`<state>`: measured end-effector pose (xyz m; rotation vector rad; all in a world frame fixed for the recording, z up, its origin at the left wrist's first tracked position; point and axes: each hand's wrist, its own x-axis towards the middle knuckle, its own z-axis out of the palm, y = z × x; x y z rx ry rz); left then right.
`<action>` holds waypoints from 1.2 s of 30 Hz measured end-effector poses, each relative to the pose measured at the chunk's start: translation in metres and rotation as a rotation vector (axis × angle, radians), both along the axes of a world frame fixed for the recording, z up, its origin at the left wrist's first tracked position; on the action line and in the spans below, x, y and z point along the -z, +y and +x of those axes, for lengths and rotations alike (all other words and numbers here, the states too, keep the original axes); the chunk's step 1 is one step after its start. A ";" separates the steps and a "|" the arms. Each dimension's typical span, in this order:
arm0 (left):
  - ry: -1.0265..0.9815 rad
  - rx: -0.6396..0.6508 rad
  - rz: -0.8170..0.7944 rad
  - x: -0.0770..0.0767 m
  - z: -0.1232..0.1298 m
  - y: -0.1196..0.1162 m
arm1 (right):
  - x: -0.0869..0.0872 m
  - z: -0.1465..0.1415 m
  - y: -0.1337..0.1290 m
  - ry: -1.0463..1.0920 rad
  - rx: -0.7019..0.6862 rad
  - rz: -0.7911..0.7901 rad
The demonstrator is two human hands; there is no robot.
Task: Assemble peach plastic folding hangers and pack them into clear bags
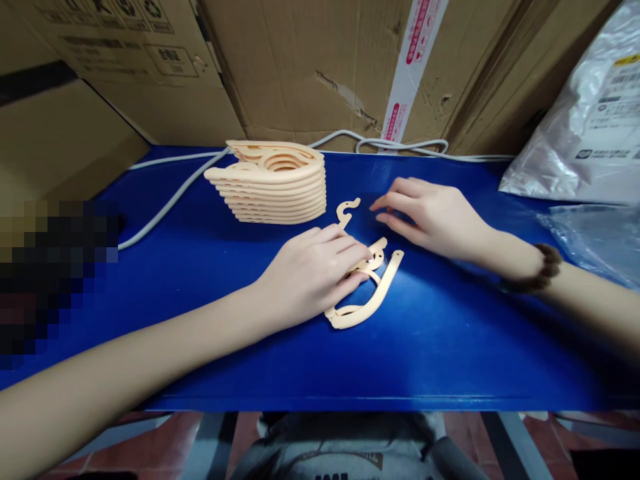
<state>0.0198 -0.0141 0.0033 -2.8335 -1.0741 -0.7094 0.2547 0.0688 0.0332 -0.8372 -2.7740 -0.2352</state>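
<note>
Two hands: left hand (315, 273) near mid-table and taken as clock centre, right hand (425, 213) at 2 o'clock, 12 being the cardboard (300, 67).
Left fingers: thumb and fingertips closed on a cream hanger (380, 293), back of hand up.
Hanger: flat on the blue table (450, 360), partly under the left hand, curved bar showing at 3 to 4 o'clock.
Hook (345, 208): at 1 o'clock, just past the left knuckles; join to hanger hidden from view.
Right fingers: loosely bent, spread, apart from hanger; nothing seen in them.
Bracelet (540, 269): brown, right wrist.
Stack (280, 193): similar cream hangers piled at 11 o'clock.
Cable (170, 207): white, passing 10 o'clock.
Bag (580, 147): shiny, labelled, well out at 2.
Clear plastic (600, 237): 3 o'clock, beside bag.
</note>
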 end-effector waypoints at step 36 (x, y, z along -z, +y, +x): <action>0.240 -0.166 0.435 -0.002 -0.014 0.019 | -0.022 0.039 -0.019 0.992 0.095 -0.666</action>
